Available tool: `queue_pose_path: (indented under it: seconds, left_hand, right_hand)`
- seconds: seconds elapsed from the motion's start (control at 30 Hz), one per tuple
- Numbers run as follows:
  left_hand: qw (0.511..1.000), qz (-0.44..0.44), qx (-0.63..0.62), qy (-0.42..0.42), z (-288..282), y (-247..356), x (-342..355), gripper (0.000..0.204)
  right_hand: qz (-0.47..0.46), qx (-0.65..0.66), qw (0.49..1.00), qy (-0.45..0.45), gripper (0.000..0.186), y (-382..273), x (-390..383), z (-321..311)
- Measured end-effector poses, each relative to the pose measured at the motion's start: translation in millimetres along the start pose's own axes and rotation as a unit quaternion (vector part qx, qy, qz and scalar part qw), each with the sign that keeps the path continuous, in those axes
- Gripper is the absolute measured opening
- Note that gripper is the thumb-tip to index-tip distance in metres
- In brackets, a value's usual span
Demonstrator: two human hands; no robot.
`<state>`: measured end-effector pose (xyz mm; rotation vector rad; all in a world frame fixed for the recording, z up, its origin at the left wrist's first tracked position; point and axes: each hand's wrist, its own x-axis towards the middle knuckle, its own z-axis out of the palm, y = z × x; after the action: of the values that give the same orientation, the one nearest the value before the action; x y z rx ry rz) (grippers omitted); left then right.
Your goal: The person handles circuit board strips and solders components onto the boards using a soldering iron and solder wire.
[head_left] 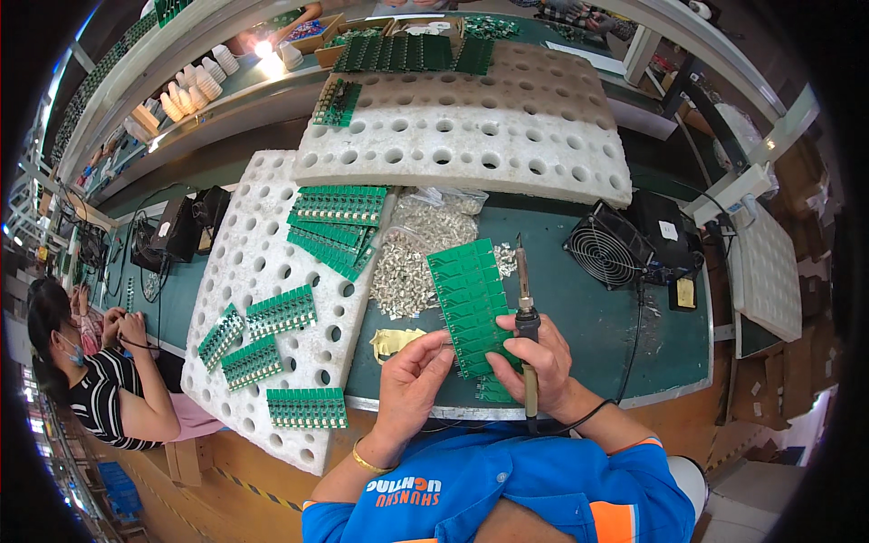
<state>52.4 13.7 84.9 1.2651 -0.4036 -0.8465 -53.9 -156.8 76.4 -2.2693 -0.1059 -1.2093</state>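
A green circuit board panel [468, 294] stands tilted up in front of me, between my hands. My left hand [412, 385] is closed, with thumb and fingertips pinched at the panel's lower left edge; any small part between them is too small to make out. In my right hand [548, 362] is a soldering iron [527, 330], its tip pointing up and away from me. The right thumb and fingers also press on the panel's right edge. Just behind the panel lies a heap of small metallic parts [398, 276], spilling from a clear plastic bag [448, 201].
Populated board strips [281, 310] and a stack of them [335, 217] rest on a white perforated foam slab [240, 235] at left. Another foam slab [416, 136] carries more boards behind. A black fan [602, 249] stands right; yellow cloth [396, 342] lies near. A co-worker [118, 389] sits left.
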Motion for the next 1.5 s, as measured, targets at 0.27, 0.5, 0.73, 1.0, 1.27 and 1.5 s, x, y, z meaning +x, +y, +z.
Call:
queue_pose_path:
  seconds: [0.27,0.5,0.73,1.0,1.27,1.5]
  left_hand:
    - [1.0,-0.025,0.017,0.003,2.4,4.6,-0.2,0.03]
    - [1.0,-0.026,0.002,-0.006,3.2,5.1,0.4,0.029]
    - [0.999,-0.035,0.006,-0.002,3.2,4.0,-0.3,0.029]
    - [0.999,-0.037,0.002,-0.003,4.5,0.8,1.8,0.028]
    - [0.995,-0.09,-0.043,0.004,2.4,-6.0,4.1,0.029]
    - [0.999,-0.025,-0.039,0.017,11.7,-9.0,8.4,0.025]
  right_hand:
    - [0.0,-0.003,1.0,-0.003,0.054,0.3,-1.5,-1.0]
    - [0.002,-0.003,1.0,-0.005,0.053,0.6,-2.4,-1.5]
    - [0.002,-0.008,1.0,-0.005,0.054,-0.3,-3.1,-2.0]
    - [-0.013,-0.023,1.0,-0.008,0.056,0.5,-7.9,-4.0]
    - [-0.001,-0.033,0.999,-0.036,0.058,-1.5,-9.6,-8.5]
    - [0.001,0.0,0.999,-0.043,0.053,0.7,-11.4,-12.2]
